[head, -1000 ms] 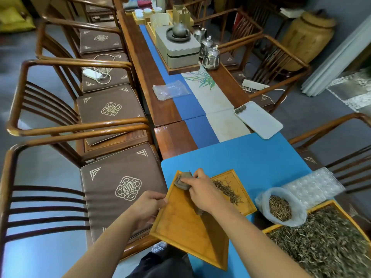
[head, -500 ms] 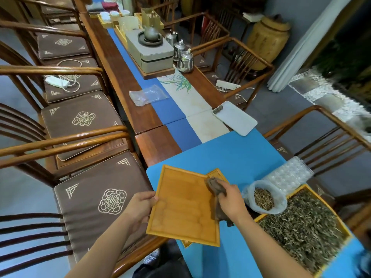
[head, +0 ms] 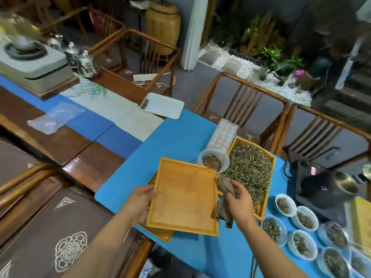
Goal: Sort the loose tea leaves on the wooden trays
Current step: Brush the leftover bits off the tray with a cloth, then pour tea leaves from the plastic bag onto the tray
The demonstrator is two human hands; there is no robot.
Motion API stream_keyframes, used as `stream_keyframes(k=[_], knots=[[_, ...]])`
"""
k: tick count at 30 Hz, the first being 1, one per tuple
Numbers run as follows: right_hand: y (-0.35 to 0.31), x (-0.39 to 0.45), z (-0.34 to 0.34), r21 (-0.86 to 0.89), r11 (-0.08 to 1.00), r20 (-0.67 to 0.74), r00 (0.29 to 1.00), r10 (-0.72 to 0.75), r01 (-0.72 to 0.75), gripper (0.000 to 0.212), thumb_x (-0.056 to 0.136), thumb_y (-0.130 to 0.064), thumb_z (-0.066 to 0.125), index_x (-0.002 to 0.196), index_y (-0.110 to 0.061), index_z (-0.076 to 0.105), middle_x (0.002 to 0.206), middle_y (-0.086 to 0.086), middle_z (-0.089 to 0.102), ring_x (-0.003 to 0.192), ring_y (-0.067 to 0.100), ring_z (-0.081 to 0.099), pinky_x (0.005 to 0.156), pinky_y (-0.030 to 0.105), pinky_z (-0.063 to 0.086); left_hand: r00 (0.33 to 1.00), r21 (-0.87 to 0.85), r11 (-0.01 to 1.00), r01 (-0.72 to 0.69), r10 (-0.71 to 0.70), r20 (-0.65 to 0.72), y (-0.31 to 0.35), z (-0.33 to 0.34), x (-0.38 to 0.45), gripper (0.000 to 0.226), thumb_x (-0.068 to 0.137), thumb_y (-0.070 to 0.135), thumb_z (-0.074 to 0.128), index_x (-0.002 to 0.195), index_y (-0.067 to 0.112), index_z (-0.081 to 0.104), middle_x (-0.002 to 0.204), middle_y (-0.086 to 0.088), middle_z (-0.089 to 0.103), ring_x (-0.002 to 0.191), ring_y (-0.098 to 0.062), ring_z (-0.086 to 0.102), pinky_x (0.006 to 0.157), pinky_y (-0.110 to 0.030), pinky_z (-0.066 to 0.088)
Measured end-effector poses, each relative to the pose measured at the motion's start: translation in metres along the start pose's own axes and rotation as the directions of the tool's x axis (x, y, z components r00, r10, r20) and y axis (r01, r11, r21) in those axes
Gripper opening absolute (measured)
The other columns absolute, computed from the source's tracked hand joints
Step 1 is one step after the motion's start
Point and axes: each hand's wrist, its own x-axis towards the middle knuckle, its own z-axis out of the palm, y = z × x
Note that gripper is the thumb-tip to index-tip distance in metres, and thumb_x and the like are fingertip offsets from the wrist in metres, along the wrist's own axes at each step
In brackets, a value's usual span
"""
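My left hand [head: 140, 199] grips the left edge of an empty wooden tray [head: 184, 195] and holds it over a second wooden tray [head: 162, 233], of which only a corner shows below. My right hand [head: 239, 199] is closed on a brown cloth [head: 224, 209] at the empty tray's right edge. To the right, a larger wooden tray [head: 270, 173] is piled with loose tea leaves [head: 251, 169]. A clear plastic bag of darker leaves [head: 212, 161] sits open just beyond the held tray.
Several white bowls of tea leaves [head: 285, 205] stand at the right on the blue mat [head: 180, 137]. A clear plastic mould sheet [head: 222, 133], a white plate [head: 162, 105], a black kettle [head: 325, 189] and wooden chairs [head: 247, 103] ring the table.
The view has swung to the right, bringing the bowls and kettle into sight. My right hand with the cloth has slid off the empty tray's surface to its right edge.
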Motion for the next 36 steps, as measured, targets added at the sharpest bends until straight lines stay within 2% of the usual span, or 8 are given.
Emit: stream_keyframes(k=[5,9,14,18,22,25,31,36], knots=[[0.043,-0.034,-0.047,0.123,0.985,-0.196,0.970,0.143,-0.120,0.046,0.090,0.001,0.056,0.132,-0.017,0.055,0.110,0.005,0.065,0.087,0.017,0.067,0.070,0.028,0.052,0.986,0.154,0.987,0.040,-0.064,0.155,-0.008,0.033,0.014,0.022,0.103,0.013,0.052,0.116,0.009,0.069,0.102,-0.010,0.075,0.083,-0.022,0.070,0.067,-0.034,0.055],[0.075,-0.062,-0.081,0.232,0.952,-0.334,0.904,0.269,-0.198,0.042,0.088,0.003,0.056,0.121,-0.023,0.057,0.093,-0.007,0.066,0.069,-0.002,0.067,0.054,0.012,0.048,0.968,0.220,0.974,0.052,-0.103,0.227,-0.016,0.057,0.019,0.023,0.102,0.014,0.053,0.116,0.011,0.071,0.106,-0.010,0.078,0.092,-0.026,0.073,0.068,-0.034,0.057],[0.118,-0.096,-0.120,0.291,0.921,-0.446,0.814,0.371,-0.260,0.040,0.087,-0.002,0.061,0.122,-0.021,0.061,0.094,0.002,0.065,0.072,0.016,0.066,0.058,0.030,0.048,0.946,0.285,0.956,0.072,-0.156,0.283,-0.025,0.091,0.017,0.022,0.103,0.011,0.051,0.113,0.014,0.070,0.103,-0.009,0.077,0.088,-0.023,0.072,0.057,-0.028,0.056],[0.154,-0.115,-0.143,0.323,0.904,-0.466,0.784,0.411,-0.282,0.041,0.088,0.000,0.061,0.126,-0.016,0.060,0.104,0.012,0.065,0.077,0.027,0.068,0.066,0.034,0.052,0.943,0.314,0.946,0.085,-0.177,0.281,-0.041,0.110,0.017,0.020,0.102,0.010,0.051,0.112,0.011,0.068,0.103,-0.014,0.076,0.085,-0.026,0.073,0.052,-0.028,0.058],[0.185,-0.126,-0.160,0.329,0.890,-0.473,0.761,0.444,-0.315,0.040,0.087,-0.001,0.062,0.124,-0.016,0.059,0.107,0.013,0.064,0.077,0.028,0.067,0.067,0.035,0.052,0.950,0.334,0.938,0.094,-0.185,0.253,-0.063,0.118,0.018,0.016,0.101,0.011,0.054,0.104,0.016,0.068,0.082,-0.005,0.080,0.071,-0.021,0.075,0.053,-0.029,0.058],[0.204,-0.126,-0.162,0.284,0.894,-0.433,0.786,0.442,-0.347,0.038,0.088,-0.003,0.061,0.122,-0.019,0.059,0.106,0.011,0.064,0.079,0.030,0.067,0.072,0.042,0.055,0.955,0.344,0.932,0.118,-0.202,0.219,-0.079,0.118,0.022,0.013,0.100,0.012,0.056,0.103,0.017,0.068,0.076,-0.003,0.080,0.059,-0.016,0.073,0.051,-0.029,0.057],[0.234,-0.109,-0.147,0.122,0.923,-0.376,0.844,0.383,-0.364,0.041,0.085,0.002,0.058,0.123,-0.013,0.061,0.107,0.005,0.063,0.091,0.027,0.059,0.076,0.032,0.041,0.958,0.333,0.931,0.152,-0.222,0.184,-0.098,0.115,0.032,0.017,0.101,0.012,0.053,0.109,0.016,0.068,0.079,-0.006,0.079,0.061,-0.017,0.074,0.050,-0.029,0.058],[0.257,-0.094,-0.134,0.053,0.915,-0.374,0.842,0.389,-0.400,0.041,0.084,0.003,0.056,0.123,-0.009,0.061,0.100,0.004,0.059,0.089,0.027,0.058,0.075,0.029,0.039,0.963,0.403,0.902,0.155,-0.229,0.142,-0.113,0.116,0.050,0.021,0.103,0.010,0.047,0.103,0.018,0.066,0.057,0.005,0.071,0.042,-0.008,0.062,0.043,-0.021,0.052]])
